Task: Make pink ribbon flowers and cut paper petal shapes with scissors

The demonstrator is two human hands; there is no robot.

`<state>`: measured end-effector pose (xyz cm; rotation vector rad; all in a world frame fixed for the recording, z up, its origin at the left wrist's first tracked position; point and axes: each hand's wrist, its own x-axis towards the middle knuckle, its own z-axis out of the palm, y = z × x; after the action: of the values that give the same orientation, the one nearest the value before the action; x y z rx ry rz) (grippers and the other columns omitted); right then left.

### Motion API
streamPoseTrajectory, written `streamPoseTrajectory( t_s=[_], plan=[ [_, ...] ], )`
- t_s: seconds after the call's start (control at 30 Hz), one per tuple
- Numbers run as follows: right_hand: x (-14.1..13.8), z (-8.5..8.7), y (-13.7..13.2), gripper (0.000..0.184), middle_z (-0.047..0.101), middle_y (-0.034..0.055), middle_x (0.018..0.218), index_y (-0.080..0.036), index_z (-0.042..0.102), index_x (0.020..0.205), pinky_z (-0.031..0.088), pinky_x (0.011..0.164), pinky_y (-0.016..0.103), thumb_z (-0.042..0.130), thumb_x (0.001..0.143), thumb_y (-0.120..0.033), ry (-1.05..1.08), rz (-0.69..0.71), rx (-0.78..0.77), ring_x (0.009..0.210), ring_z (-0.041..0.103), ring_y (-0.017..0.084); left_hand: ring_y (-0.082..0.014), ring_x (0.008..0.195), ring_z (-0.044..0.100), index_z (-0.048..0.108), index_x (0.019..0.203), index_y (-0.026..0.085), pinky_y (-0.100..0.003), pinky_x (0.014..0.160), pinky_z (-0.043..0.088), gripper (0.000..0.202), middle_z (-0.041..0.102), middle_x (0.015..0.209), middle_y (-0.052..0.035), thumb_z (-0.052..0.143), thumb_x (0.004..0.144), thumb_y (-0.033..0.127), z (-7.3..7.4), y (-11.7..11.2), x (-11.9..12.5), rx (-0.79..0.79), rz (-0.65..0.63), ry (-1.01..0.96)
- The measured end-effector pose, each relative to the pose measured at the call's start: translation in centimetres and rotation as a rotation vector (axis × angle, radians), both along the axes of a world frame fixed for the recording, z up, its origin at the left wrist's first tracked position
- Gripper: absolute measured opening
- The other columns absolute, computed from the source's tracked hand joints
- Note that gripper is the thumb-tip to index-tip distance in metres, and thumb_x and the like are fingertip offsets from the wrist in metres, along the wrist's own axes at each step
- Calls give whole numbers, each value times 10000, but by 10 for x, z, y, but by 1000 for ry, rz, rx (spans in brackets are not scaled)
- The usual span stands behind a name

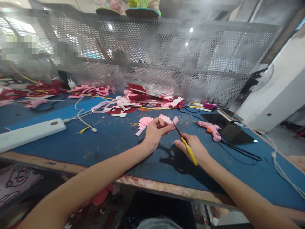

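My left hand (154,130) is closed, its thumb and fingers pinching a pale pink ribbon flower (165,119) with a short ribbon tail (175,120) at its right. In my right hand (196,148) is a pair of scissors (189,150) with yellow handles. Their dark blades point up and left, touching or very near the ribbon tail; I cannot tell whether they are spread. Just left of my left hand, a fluffy pink flower (145,121) with its own ribbon tail (140,131) lies on the blue table (114,140).
A pink glue gun (211,128) lies to the right, beside a dark glossy panel (234,132) and a phone (230,114). Red and pink pieces (135,95) are heaped at the back. A long white device (33,132) with a cable sits left. Perforated metal sheeting (152,47) stands behind.
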<state>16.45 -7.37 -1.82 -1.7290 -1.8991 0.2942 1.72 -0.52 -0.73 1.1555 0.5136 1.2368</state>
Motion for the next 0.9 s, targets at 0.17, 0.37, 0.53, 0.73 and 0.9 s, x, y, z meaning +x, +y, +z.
streamPoseTrajectory(
  t_s=[0.17, 0.37, 0.53, 0.73, 0.9],
  plan=[
    [-1, 1, -1, 503, 447, -5, 496, -218, 385, 555, 245, 517, 259, 322, 857, -615, 16, -9, 3, 483, 313, 124, -93, 578, 615, 351, 633, 179, -167, 505, 385, 461, 575, 567, 65, 802, 537, 205, 2, 0, 0, -16, 4, -3],
    [-2, -1, -2, 531, 495, 23, 475, -211, 447, 530, 273, 514, 267, 309, 892, -574, -6, -13, 46, 456, 341, 120, -92, 580, 610, 349, 631, 180, -171, 504, 380, 459, 568, 569, 67, 798, 536, 206, 3, 0, 0, -23, 9, 5],
    [0, -4, 1, 532, 460, 1, 456, -194, 440, 507, 264, 495, 250, 346, 878, -564, 8, -24, 51, 469, 311, 106, -95, 582, 614, 348, 639, 182, -170, 497, 372, 449, 582, 578, 61, 787, 548, 201, 3, 1, -1, -21, 10, 23],
    [0, -5, 3, 467, 454, -34, 500, -179, 442, 577, 259, 489, 222, 407, 833, -568, 88, 27, -10, 503, 338, 98, -101, 591, 627, 365, 666, 183, -167, 503, 376, 426, 649, 635, 30, 777, 559, 200, 2, 5, -3, -43, -51, 51],
    [-1, -5, 2, 459, 461, -29, 509, -186, 436, 592, 263, 495, 233, 399, 825, -580, 111, 31, -32, 499, 362, 105, -94, 575, 620, 356, 662, 184, -164, 494, 376, 428, 663, 663, 22, 770, 554, 185, 3, 4, -3, -64, -84, 82]
  ],
)
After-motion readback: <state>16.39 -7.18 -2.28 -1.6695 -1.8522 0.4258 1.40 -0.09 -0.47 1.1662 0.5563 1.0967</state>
